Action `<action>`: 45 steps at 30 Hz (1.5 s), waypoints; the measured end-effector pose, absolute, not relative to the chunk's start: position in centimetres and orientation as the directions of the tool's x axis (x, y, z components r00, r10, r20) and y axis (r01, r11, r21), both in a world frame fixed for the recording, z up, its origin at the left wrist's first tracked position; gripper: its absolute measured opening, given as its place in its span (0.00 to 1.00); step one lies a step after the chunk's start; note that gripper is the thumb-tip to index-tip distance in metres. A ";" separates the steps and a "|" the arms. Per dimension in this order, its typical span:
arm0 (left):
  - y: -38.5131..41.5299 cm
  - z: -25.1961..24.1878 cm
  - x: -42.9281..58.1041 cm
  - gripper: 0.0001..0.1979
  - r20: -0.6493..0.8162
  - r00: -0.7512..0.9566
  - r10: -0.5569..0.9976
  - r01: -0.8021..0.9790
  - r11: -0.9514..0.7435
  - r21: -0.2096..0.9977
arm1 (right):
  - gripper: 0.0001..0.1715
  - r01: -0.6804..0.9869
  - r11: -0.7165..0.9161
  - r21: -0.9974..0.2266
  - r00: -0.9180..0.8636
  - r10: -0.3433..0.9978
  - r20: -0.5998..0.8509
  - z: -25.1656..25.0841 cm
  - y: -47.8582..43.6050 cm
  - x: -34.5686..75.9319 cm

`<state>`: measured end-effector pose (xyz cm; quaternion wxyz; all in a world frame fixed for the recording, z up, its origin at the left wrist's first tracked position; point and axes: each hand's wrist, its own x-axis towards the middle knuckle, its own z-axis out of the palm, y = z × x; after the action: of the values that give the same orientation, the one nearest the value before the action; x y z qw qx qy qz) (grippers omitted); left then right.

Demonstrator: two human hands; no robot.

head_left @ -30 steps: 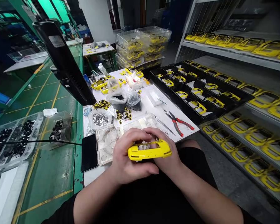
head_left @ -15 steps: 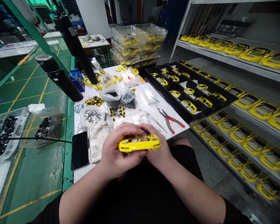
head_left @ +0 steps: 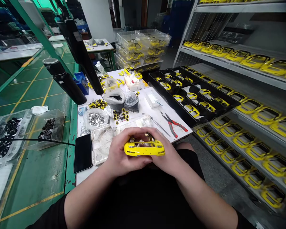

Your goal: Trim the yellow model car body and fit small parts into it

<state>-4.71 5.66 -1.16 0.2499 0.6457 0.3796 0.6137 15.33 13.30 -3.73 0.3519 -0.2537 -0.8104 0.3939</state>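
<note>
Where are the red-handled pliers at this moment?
In the head view, the red-handled pliers lie on the white table, right of centre, just beyond the right hand holding the yellow car body and beside the black tray.

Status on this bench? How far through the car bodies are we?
Looks done: rows of yellow car bodies fill the rack shelves, and the black tray is partly filled. I cannot tell whether those are finished.
In hand: one yellow toy car body, gripped by the left hand and right hand.
Left: the bag of small metal parts holds plenty, and the red-handled pliers lie unused.
</note>
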 end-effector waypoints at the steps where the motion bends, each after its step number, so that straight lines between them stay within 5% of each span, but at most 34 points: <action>1: 5.6 -1.2 -4.7 0.35 0.596 -0.038 0.802 0.188 -0.580 0.793 | 0.41 0.143 0.537 -0.831 -0.669 0.671 0.319 -3.2 13.7 16.4; 3: 5.7 -1.1 -4.5 0.36 0.581 -0.019 0.814 0.214 -0.564 0.797 | 0.56 0.123 0.474 -0.872 -0.717 0.650 0.252 -1.7 14.4 18.6; 5: 5.9 -0.7 -4.1 0.36 0.574 0.019 0.819 0.249 -0.559 0.790 | 0.58 0.033 0.402 -0.915 -0.712 0.652 0.260 0.3 14.8 20.4; 12: 8.0 1.2 -1.8 0.39 0.604 0.186 0.775 0.256 -0.631 0.732 | 0.14 0.075 0.421 -0.904 -0.729 0.642 0.239 6.8 13.2 20.8; 19: 9.0 2.5 -1.3 0.38 0.604 0.361 0.711 0.290 -0.701 0.652 | 0.14 0.123 0.061 -0.991 -0.761 0.646 -0.055 7.1 12.9 20.9; 23: 9.2 2.4 -1.1 0.40 0.612 0.370 0.699 0.288 -0.713 0.639 | 0.13 0.135 -0.007 -0.991 -0.739 0.665 -0.105 7.4 13.0 20.7; 39: 9.6 0.5 -2.5 0.49 0.524 0.475 0.707 0.430 -0.706 0.562 | 0.06 0.287 0.575 -0.766 -0.784 0.601 0.157 6.4 12.4 19.2; 45: 9.6 1.0 -2.8 0.50 0.507 0.471 0.722 0.420 -0.688 0.592 | 0.08 0.289 0.627 -0.723 -0.809 0.564 0.166 6.9 12.3 19.0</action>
<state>-2.80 9.56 0.98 0.1969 0.8346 0.3421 0.3843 19.00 12.32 6.92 0.1921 -0.2420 -0.8814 0.3574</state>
